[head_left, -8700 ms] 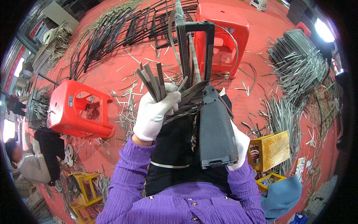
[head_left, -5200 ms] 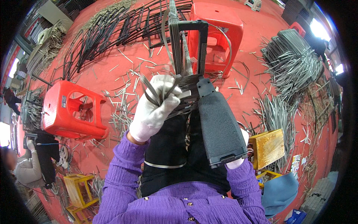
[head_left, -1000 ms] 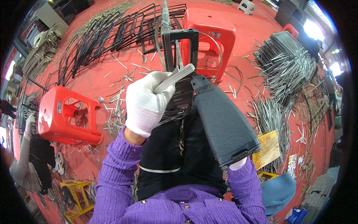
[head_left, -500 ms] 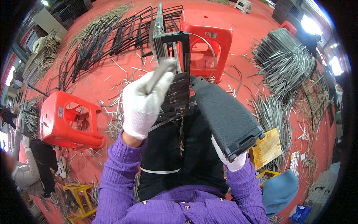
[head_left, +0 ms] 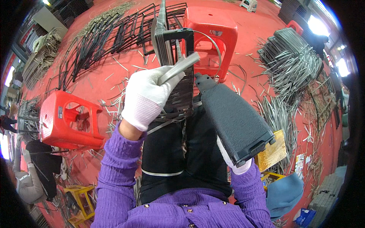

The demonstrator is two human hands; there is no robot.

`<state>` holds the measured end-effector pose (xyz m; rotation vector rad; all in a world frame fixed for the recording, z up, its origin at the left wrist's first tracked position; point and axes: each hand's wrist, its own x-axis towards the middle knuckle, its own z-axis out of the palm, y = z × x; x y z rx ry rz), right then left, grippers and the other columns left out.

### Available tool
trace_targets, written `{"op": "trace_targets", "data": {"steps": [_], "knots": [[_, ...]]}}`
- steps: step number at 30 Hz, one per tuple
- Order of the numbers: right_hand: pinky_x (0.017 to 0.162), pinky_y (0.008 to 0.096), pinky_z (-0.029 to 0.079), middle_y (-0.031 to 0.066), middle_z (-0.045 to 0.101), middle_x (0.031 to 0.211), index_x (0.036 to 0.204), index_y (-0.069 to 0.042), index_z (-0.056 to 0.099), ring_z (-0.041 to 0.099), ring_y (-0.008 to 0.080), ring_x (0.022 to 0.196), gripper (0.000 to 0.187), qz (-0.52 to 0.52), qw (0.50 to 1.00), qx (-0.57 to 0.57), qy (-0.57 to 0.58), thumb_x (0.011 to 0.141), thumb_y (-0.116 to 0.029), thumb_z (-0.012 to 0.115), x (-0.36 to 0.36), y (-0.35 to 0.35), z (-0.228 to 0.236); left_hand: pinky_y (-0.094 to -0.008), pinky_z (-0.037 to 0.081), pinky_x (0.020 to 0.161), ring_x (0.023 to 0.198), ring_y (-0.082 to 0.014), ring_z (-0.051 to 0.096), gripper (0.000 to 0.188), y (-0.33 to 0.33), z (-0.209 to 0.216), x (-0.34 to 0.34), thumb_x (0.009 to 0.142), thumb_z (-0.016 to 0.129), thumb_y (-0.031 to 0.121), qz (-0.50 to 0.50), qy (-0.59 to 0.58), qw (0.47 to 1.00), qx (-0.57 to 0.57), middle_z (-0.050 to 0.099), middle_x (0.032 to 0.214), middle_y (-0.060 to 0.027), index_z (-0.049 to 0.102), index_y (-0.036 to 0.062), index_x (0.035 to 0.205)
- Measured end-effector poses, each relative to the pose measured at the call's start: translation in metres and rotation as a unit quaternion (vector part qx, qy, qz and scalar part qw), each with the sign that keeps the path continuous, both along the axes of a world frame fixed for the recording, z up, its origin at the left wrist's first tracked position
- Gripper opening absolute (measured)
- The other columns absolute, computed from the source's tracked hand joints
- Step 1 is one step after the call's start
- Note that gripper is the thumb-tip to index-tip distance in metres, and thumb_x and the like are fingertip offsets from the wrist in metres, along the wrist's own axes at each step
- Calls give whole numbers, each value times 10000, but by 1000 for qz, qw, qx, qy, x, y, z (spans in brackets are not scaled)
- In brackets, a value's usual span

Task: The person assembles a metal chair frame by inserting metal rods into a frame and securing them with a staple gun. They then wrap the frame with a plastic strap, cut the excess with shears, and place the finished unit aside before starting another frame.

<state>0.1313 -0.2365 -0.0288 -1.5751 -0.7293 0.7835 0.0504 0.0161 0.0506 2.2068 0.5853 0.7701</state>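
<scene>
Head view, on the right: a yellow box [head_left: 274,151] stands partly behind the dark grey tool [head_left: 235,117], so its contents are hidden; beside it, a yellow frame [head_left: 278,176] is partly covered by a blue cloth [head_left: 286,195], and it perhaps holds small items, too little seen to name. The left hand [head_left: 149,93], gloved in white, pinches a bundle of strips [head_left: 181,67] between thumb and fingers, above the person's lap. The bundle is light grey, flat-sided and tilted up to the right. The right hand [head_left: 230,157], also white-gloved, is under the tool's wide end; its grip cannot be told. Between the hands stands a black frame [head_left: 188,42], dark strips [head_left: 181,95] packed across its lower part
</scene>
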Motion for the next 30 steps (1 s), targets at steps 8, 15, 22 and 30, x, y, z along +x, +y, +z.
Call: {"op": "trace_targets", "data": {"steps": [8,15,22,30], "knots": [[845,379,579,150,692,1133,1289,47,570,705,264,980,394,-31,990,127,-57,962,-170,537,8,14,8,-390,511,610,685,-320,679,247,-8,-4,5,879,675,313,39,2,995,93,671,724,-157,765,108,984],[809,298,559,122,721,1084,1265,55,603,703,170,931,377,-62,978,129,-152,906,-61,611,9,18,16,-394,513,623,696,-320,677,247,-9,0,4,877,671,314,39,17,993,108,677,736,-149,765,115,989],[797,270,547,125,723,1071,1306,24,591,698,157,894,472,-76,936,29,-342,836,30,631,7,17,9,-400,520,636,709,-315,682,243,-8,1,4,860,678,306,31,18,994,108,687,754,-145,766,124,995],[815,311,563,180,715,1060,1286,16,590,728,238,932,538,-73,959,20,-275,756,42,680,-1,20,29,-400,522,639,719,-321,682,256,-3,-4,7,858,680,318,27,15,995,91,686,757,-153,761,127,1008]]}}
